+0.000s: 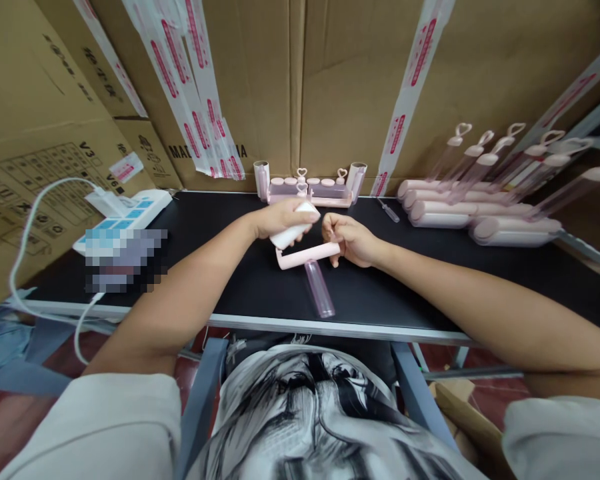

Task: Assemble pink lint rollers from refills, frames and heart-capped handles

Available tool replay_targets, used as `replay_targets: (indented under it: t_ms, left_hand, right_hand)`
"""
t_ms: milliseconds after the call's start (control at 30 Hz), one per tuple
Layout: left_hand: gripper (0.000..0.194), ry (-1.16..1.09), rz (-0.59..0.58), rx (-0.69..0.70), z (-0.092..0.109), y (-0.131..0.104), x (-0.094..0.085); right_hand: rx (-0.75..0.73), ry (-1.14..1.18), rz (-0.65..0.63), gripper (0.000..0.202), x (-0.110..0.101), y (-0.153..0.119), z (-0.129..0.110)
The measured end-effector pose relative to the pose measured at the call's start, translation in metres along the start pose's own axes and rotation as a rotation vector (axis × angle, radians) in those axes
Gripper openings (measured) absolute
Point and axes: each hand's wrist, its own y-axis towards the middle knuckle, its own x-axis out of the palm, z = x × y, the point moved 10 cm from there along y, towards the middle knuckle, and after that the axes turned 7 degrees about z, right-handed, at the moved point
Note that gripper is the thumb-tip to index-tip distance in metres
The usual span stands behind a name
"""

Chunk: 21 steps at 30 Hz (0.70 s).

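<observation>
Centre of frame: left hand (286,219) closed around a smooth white piece (291,230), held tilted, thumb along its upper side. Grip narrow, filled by that piece.

Right hand (353,241) just right of it, fingers curled in, at the right end of a pale pink bar (307,257). Grip narrow; whether it pinches the bar or only touches it, cannot tell. The bar slants slightly, right end higher, a short upturned piece at its left end, near the underside of the white piece.

Clear pinkish tube (321,293) below the bar, slanting down and right over the black worktop (180,270). Its upper end meets the bar's lower edge; joined or only overlapping, not clear.

Far side of worktop, upper middle: two upright white cylinders (261,180), one at each end of clear pink-edged holders (331,195), with small heart-shaped loops standing about them. Slim clear-handled tool (390,211) lying to their right.

Right of frame: group of pink rollers (443,215), clear tubes with loop tops (560,190) slanting up from them.

Left: white power strip (125,223), with cable (17,257). Taped cardboard (260,87) behind.
</observation>
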Motion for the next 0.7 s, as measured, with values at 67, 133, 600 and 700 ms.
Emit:
replay_targets:
  t_ms: [67,133,600,700]
  left_hand:
    - [0.069,-0.122,0.186,0.025,-0.001,0.0,-0.027]
    - [0.061,-0.224,0.328,0.061,0.001,-0.003,-0.047]
    - [0.035,-0.427,0.708,0.385,0.044,-0.02,-0.044]
    - [0.037,-0.524,0.655,0.441,0.049,-0.02,-0.038]
  right_hand:
    - [-0.02,-0.058,0.084,0.03,-0.011,0.0,-0.003]
    - [-0.001,-0.184,0.179,0.026,-0.023,0.0,-0.004]
    - [-0.557,-0.799,0.101,0.068,-0.002,-0.011,-0.05]
    - [-0.622,-0.619,0.057,0.064,0.008,-0.017,-0.055]
